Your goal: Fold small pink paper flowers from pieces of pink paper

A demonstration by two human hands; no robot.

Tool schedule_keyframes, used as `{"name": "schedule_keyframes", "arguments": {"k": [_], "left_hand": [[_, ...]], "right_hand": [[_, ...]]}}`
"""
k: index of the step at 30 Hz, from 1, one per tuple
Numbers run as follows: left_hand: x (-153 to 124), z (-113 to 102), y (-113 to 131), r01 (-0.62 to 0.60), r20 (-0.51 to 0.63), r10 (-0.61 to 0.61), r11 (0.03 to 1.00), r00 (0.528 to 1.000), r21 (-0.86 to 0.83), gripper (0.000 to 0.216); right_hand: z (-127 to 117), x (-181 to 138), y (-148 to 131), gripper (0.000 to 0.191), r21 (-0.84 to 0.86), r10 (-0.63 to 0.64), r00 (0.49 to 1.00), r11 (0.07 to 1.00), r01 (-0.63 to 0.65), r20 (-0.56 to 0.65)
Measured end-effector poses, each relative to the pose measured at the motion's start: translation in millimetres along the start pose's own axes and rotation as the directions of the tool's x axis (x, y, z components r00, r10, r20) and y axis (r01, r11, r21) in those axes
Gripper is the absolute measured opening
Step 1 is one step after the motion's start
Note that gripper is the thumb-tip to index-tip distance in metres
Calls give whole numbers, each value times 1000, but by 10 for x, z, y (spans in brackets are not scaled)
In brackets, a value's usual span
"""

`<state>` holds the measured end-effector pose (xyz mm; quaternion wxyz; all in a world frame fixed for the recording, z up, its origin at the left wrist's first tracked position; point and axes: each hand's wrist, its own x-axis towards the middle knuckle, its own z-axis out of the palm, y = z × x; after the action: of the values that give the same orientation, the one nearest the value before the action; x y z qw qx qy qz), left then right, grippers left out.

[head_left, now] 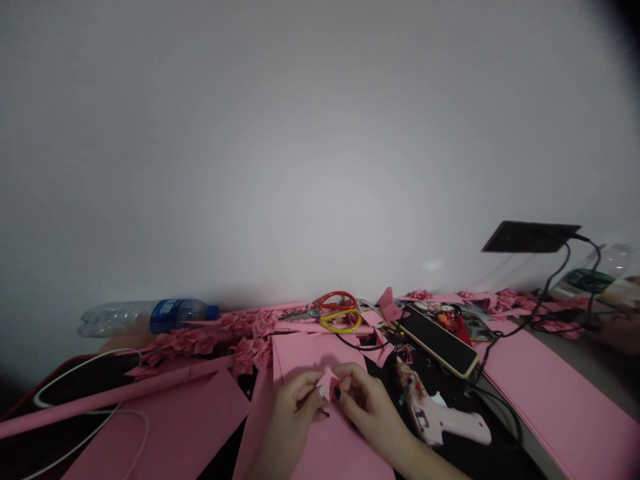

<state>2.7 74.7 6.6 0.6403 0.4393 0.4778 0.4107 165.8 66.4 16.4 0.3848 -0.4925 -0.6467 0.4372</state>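
A small folded pink paper flower point(327, 383) is pinched between both hands above a stack of pink paper sheets point(325, 447). My left hand point(296, 412) grips its left side with thumb and fingers closed. From the right, my right hand point(366, 400) holds the flower's other edge between thumb and fingertips. Dark polish shows on the nails. Right of the hands lies a pale pink glue gun point(440, 417) with a stained nozzle end. Beyond the paper rest red-handled scissors point(338, 301) and yellow-handled scissors point(341, 321).
Pink paper flowers point(240, 333) pile up along the wall, beside a rolled pink paper tube point(120, 398). A plastic bottle point(135, 317) lies at back left. Right are a phone point(440, 341), more pink sheets point(565, 400), black cables and a dark panel point(530, 237).
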Motion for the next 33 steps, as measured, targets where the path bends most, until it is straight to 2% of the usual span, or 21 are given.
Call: {"name": "schedule_keyframes", "arguments": {"k": [4,9,14,16,19,22,27,33], "left_hand": [[8,2,-4,6,-14,-7,999,1000,-35,50],[27,-16,-48,-96,24,95,994,995,41,39],[28,-66,-73,-191,34,187,963,982,193,36],[20,-75,-60,-259,36,260,922,965,288,33],[7,-75,-40,-383,50,401,819,915,427,29],[0,-71,-44,-438,77,469,735,880,518,32],[-4,-69,-70,-498,140,513,671,847,549,34],[-23,-64,-57,-505,172,496,685,851,525,38]], "right_hand": [[9,4,34,8,63,10,1000,998,-9,-21],[16,18,88,23,130,66,997,989,-69,32],[32,7,90,27,166,65,995,983,-77,76],[39,-1,81,25,152,49,995,987,-61,83],[46,-10,66,17,114,28,997,993,-37,78],[51,-15,59,10,103,22,997,994,-29,69],[53,-9,71,7,86,29,997,996,-35,67],[42,-5,43,10,48,18,998,999,-20,59]]}}
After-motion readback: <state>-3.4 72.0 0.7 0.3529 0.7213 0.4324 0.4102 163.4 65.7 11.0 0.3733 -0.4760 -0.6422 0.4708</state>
